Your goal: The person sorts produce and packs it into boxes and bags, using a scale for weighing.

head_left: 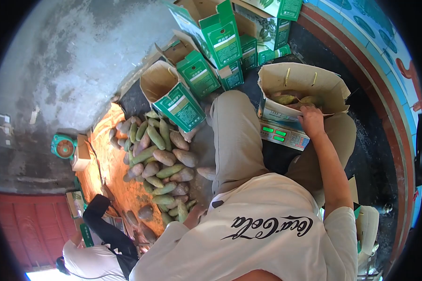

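Note:
My right hand (311, 120) is at the near rim of an open cardboard carton (275, 77), its fingers curled over the edge. Several green radishes (286, 98) lie inside the carton, which has string handles. Under it, a scale (282, 135) shows lit green digits. Down on the left, my left hand (196, 216) is beside a large radish pile (164, 157), nearest to a pale green radish (182, 211). Its fingers are mostly hidden, so whether it grips anything cannot be seen. Some of the radishes look brownish and soil-covered.
Open green-and-white cartons (180, 105) stand beyond my knees, with more stacked cartons (225, 40) behind. Orange sheeting (109, 164) lies under the pile. Another person (91, 257) is at lower left. A green fan (63, 146) stands by the wall; a tiled ledge (384, 89) curves along the right.

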A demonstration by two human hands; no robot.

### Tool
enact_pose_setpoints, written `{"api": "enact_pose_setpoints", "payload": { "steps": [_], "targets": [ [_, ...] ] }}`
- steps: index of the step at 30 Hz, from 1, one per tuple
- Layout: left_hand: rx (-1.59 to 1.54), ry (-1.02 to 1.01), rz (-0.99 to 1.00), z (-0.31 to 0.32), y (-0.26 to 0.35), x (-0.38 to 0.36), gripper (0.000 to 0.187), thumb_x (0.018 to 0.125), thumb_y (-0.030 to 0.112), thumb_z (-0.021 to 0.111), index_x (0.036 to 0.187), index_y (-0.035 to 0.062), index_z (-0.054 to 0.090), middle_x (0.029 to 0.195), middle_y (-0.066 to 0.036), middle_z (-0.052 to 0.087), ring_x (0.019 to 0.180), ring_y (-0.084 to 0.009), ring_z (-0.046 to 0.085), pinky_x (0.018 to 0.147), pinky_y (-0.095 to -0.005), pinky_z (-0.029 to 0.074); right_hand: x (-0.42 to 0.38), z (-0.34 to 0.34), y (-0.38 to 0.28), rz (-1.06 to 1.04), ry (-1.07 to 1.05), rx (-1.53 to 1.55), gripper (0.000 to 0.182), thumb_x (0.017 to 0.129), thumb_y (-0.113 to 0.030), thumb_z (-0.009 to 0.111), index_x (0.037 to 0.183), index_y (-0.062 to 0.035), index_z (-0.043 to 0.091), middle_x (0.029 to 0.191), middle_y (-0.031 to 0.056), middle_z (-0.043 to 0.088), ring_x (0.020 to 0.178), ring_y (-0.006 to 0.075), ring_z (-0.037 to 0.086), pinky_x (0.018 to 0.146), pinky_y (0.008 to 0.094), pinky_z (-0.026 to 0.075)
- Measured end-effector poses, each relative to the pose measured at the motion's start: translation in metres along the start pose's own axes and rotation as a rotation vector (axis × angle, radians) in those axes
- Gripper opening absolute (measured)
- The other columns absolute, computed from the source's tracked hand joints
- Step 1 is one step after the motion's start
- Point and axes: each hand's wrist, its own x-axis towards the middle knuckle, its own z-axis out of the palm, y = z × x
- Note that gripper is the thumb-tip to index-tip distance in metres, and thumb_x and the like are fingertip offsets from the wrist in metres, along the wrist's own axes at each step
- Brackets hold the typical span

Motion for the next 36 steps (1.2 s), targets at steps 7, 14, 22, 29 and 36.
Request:
{"api": "enact_pose_setpoints", "payload": {
  "steps": [7, 14, 22, 29, 36],
  "targets": [
    [0.389, 0.04, 0.209, -0.046, 0.061, -0.002, 0.042, 0.087, 0.04, 0.049, 0.117, 0.0129, 0.062, 0.124, -0.014, 0.059, 0.116, -0.0314, 0.055, 0.098, -0.0404, 0.043, 0.0, 0.002, 0.003, -0.029, 0.034, 0.024, 0.023, 0.072, -0.019, 0.072, 0.087, -0.0093, 0.057, 0.085, 0.0092, 0.063, 0.085, 0.0289, 0.06, 0.074, 0.0413, 0.046],
    [-0.196, 0.219, 0.075, -0.061, 0.101, -0.015, 0.046, 0.079, 0.034, 0.061, 0.121, 0.0136, 0.061, 0.12, -0.018, 0.061, 0.113, -0.0321, 0.058, 0.096, -0.0397, 0.045, 0.0, -0.008, 0.003, -0.092, 0.107, 0.152, 0.023, 0.076, -0.015, 0.069, 0.095, -0.006, 0.059, 0.089, 0.0127, 0.063, 0.087, 0.0317, 0.059, 0.077, 0.0428, 0.046],
    [-0.179, 0.214, 0.047, -0.077, 0.123, -0.03, 0.048, 0.078, 0.033, 0.061, 0.122, 0.0136, 0.061, 0.116, -0.02, 0.063, 0.11, -0.0322, 0.059, 0.094, -0.0391, 0.046, 0.001, -0.035, 0.028, -0.035, 0.165, 0.247, 0.014, 0.084, -0.013, 0.065, 0.095, -0.0049, 0.062, 0.093, 0.0121, 0.064, 0.089, 0.0321, 0.061, 0.078, 0.0408, 0.048],
    [-0.128, 0.215, 0.052, -0.078, 0.131, -0.017, 0.05, 0.077, 0.034, 0.062, 0.121, 0.011, 0.061, 0.114, -0.022, 0.063, 0.109, -0.0332, 0.06, 0.093, -0.0406, 0.047, -0.003, -0.057, 0.081, 0.039, 0.252, 0.128, 0.014, 0.087, -0.014, 0.063, 0.096, -0.0035, 0.064, 0.094, 0.0122, 0.065, 0.088, 0.031, 0.062, 0.077, 0.0383, 0.049],
    [-0.053, 0.21, 0.093, -0.076, 0.155, -0.005, 0.05, 0.08, 0.038, 0.061, 0.118, 0.0061, 0.062, 0.114, -0.023, 0.062, 0.108, -0.035, 0.06, 0.092, -0.0422, 0.047, -0.022, -0.065, 0.119, 0.299, 0.287, 0.199, 0.015, 0.09, -0.018, 0.06, 0.096, -0.0051, 0.066, 0.091, 0.0115, 0.066, 0.083, 0.0278, 0.064, 0.071, 0.0365, 0.049]
  ]
}}
